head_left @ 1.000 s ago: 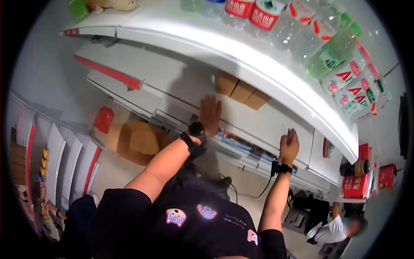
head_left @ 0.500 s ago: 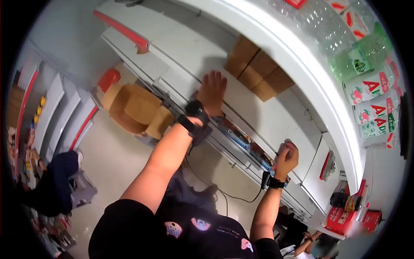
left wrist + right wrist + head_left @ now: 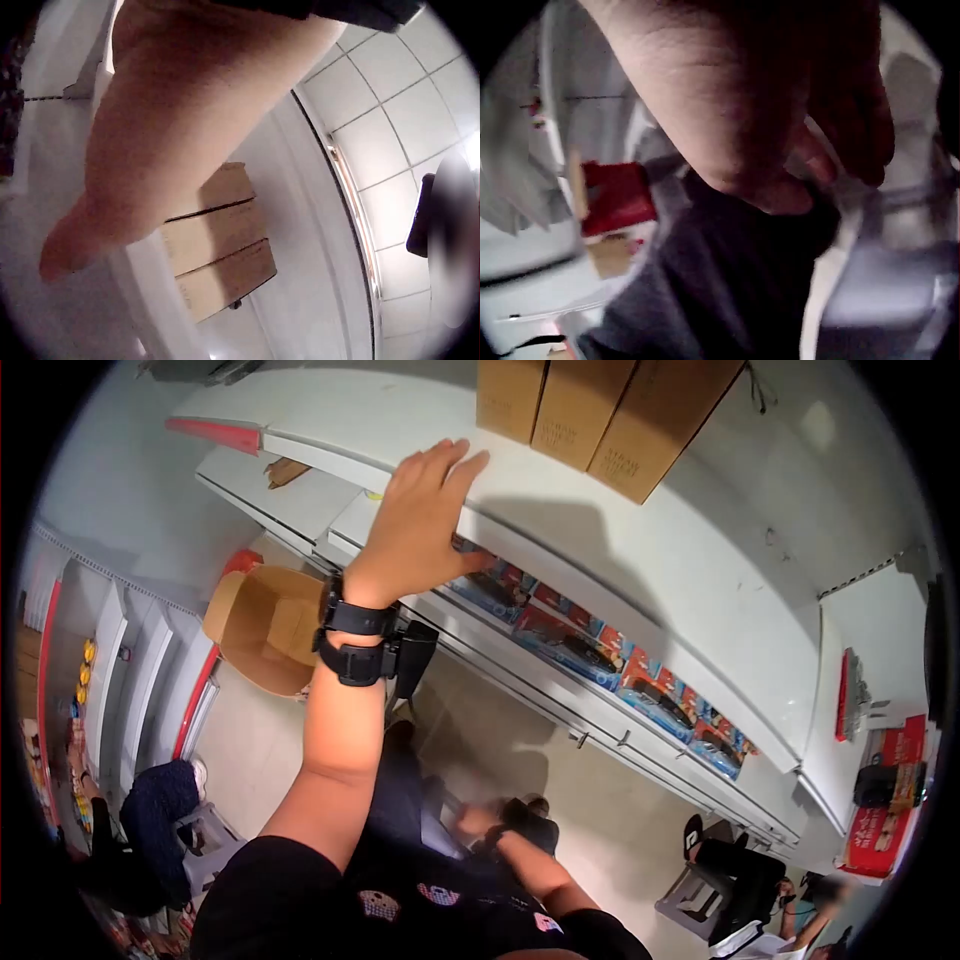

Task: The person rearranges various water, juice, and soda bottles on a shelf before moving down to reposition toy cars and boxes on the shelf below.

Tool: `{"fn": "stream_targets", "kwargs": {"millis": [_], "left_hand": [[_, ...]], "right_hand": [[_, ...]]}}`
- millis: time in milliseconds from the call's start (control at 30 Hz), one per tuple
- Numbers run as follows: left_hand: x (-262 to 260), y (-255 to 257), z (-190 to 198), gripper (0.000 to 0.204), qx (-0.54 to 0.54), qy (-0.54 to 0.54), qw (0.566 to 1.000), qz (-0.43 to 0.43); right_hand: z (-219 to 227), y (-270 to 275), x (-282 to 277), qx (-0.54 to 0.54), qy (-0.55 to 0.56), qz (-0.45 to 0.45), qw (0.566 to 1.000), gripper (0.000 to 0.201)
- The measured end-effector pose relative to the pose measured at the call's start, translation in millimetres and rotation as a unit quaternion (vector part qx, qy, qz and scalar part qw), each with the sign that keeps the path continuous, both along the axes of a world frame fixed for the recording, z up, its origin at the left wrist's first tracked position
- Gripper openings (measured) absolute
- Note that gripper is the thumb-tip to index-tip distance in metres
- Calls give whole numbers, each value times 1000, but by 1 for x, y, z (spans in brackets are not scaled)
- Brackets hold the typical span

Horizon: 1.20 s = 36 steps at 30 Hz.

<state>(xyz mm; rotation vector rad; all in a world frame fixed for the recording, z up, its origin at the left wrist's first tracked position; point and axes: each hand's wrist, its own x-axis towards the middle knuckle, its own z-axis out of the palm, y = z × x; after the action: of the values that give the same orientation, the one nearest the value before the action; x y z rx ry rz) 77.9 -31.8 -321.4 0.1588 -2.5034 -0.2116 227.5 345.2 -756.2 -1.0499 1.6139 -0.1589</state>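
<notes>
My left hand (image 3: 418, 525) lies at the white shelf's front edge (image 3: 560, 555), fingers extended over it and thumb lower, near the packs (image 3: 565, 645) in red and blue on the level below. Several brown boxes (image 3: 585, 410) stand upright behind that hand; the left wrist view shows them (image 3: 217, 232) beyond the hand (image 3: 165, 127). My right hand (image 3: 478, 820), blurred, is low beside my legs. In the right wrist view, the hand (image 3: 780, 112) has its fingers loosely bent near dark trousers (image 3: 712, 277), with no held object visible.
An open cardboard carton (image 3: 265, 630) stands on the floor at left, beside a shelf unit (image 3: 150, 660). One person sits at lower left (image 3: 160, 810), another at lower right (image 3: 740, 870). A red box (image 3: 885, 810) is at far right.
The view has moved closer to the lower shelves, and the bottles have left it. My right hand has dropped from the shelf edge to beside my legs. My left hand stays at the shelf.
</notes>
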Motion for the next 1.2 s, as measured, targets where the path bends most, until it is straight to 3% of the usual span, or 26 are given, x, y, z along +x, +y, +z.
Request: {"fn": "stream_targets", "kwargs": {"millis": [33,67,100,167,200,333,533,667,967,1200], "left_hand": [[1,-2,-2,94,-2,-4,1000,-7],[1,-4,-4,94,-17,-5,1000,-7],[1,-6,-6,95,-32,-4,999,-3],[3,-8,-7,94,-46,-6,999,-17],[2,-9,-8,94,-54,-1,998,-21],[1,-7,-8,93,-65,-6,998,-18],[2,1,3,95,-33,-52,998,7],[3,-1,6,95,-41,-61,997,-27],[1,-1,1,86,-6,-36,999,-36],[0,-11,-14,83,-71,26,996,-51]], "right_hand": [[-63,13,41,-46,-25,-32,998,45],[-69,8,59,55,-17,-63,996,60],[-31,-6,56,47,-13,55,997,73],[-59,3,98,15,7,-68,998,63],[-59,4,109,16,5,-85,996,62],[-66,8,121,54,-22,-55,997,61],[-76,12,86,93,-25,3,995,58],[-81,-7,48,103,-18,24,994,56],[-105,-64,-72,143,77,23,986,52],[-148,-98,-107,158,104,47,981,49]]}}
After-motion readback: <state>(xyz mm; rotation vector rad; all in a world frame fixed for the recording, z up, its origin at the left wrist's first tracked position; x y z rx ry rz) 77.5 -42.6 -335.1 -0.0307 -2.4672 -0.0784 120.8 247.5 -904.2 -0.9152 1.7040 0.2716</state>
